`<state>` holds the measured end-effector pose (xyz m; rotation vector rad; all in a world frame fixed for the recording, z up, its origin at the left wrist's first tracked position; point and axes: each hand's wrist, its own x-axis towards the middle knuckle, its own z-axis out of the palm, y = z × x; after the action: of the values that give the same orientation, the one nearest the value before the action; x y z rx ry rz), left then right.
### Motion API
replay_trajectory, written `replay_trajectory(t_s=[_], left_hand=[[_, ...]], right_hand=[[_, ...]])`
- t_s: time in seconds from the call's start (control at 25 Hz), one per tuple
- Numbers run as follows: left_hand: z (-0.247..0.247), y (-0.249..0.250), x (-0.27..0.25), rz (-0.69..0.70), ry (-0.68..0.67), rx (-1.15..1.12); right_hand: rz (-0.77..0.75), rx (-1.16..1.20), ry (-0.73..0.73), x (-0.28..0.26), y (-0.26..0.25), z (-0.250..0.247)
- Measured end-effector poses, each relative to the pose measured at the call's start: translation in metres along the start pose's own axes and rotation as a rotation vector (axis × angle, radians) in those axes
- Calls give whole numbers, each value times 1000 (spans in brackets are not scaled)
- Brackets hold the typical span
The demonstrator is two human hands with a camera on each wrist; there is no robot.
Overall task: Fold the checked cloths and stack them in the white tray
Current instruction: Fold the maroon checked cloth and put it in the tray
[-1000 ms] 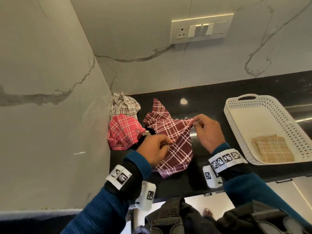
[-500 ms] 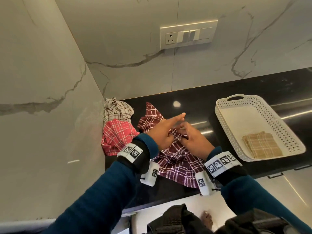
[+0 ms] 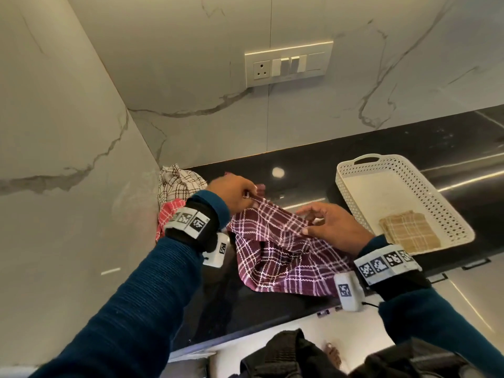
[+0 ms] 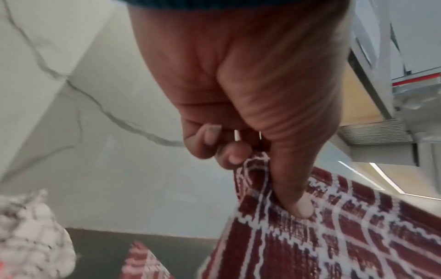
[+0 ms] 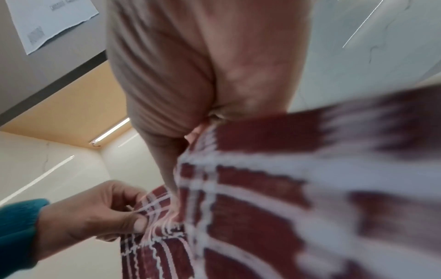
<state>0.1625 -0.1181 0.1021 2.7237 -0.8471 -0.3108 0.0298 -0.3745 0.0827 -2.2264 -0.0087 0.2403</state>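
Observation:
A maroon checked cloth point(image 3: 283, 255) hangs lifted over the black counter point(image 3: 305, 170). My left hand point(image 3: 245, 196) pinches its far corner, thumb on top of the fabric point(image 4: 281, 217). My right hand point(image 3: 321, 223) pinches the cloth's top edge a little to the right; the wrist view shows the maroon cloth point(image 5: 286, 198) held against its thumb. The white perforated tray point(image 3: 441, 211) stands to the right with one folded tan checked cloth point(image 3: 409, 231) in its near end. A crumpled red checked cloth point(image 3: 170, 216) and a white checked cloth point(image 3: 177, 184) lie in the corner.
Marble walls close the left side and the back, with a switch plate point(image 3: 289, 65) above the counter. The counter's front edge point(image 3: 272, 326) runs just below the hanging cloth. Dark clothing shows at the bottom of the head view.
Both hands have raised the maroon cloth off the counter and drawn apart along its top edge. The left hand went up and left, and the cloth now hangs spread between them.

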Motion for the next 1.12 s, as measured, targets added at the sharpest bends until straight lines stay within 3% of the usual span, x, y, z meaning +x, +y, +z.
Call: replay_trajectory(t_s=[0.12,0.28,0.4,0.48,0.56,0.64,0.76,0.84,0.92,1.04,1.12], left_hand=[[-18,-29,-3,-142,136,54],[-33,-50,-4,-369,246,104],[-66,-66,11,-457,286,133],[-100,-69,20,-503,330,136],[-142,-64,24,-545,534,75],[-184,-53,14,-556,900,-21],[-216,-30,-25,-381,1302,-107],[-203,-15,-56,-240,1429,-94],[-164,1,-88,-194,1458,-75],[-76,29,-138,-252,1371,-143],[-11,47,-167,-331,1207,-211]], right_hand=[[90,-199,-42,-10,9,-20],[136,-472,212,-4,25,-50],[184,-606,200,31,18,-74],[127,-646,207,62,-7,-97],[-31,-581,418,85,-50,-125],[-193,-391,672,84,-95,-151],[-412,-165,863,45,-128,-173],[-519,-155,870,17,-120,-173],[-507,-186,808,-5,-94,-164],[-374,-136,618,-31,-32,-136],[-337,-110,492,-42,20,-107]])
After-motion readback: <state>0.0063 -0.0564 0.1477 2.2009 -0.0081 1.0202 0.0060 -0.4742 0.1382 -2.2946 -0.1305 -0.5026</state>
